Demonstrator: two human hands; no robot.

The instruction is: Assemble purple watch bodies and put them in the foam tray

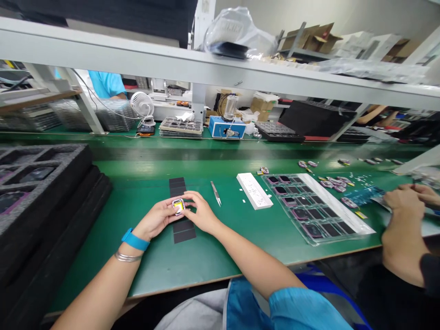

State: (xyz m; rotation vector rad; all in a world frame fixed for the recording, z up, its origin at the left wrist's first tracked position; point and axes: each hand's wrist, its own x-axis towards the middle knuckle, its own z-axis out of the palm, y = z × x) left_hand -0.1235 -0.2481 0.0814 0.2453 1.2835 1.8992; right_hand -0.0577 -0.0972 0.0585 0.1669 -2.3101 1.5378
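Left hand [156, 219], right hand [202, 213] hold small rectangular module [178, 206] over black strips [182, 230]; steel tweezers [216, 193] lie just right.

Room on the green counter [137, 201] around my hands, tighter to the right

My left grip [156, 219] and right grip [202, 213] meet on a small framed part [178, 206], above black strips [184, 231]. Leftward, I can pass over the counter until the black foam case [55, 201] blocks me. Rightward, the tweezers [216, 193] lie near my right grip, with a white block [254, 190] and a plastic tray [309, 208] beyond them. Farther right, a co-worker's hands [404, 199] occupy the counter. Above, a white shelf [103, 59] spans the view.
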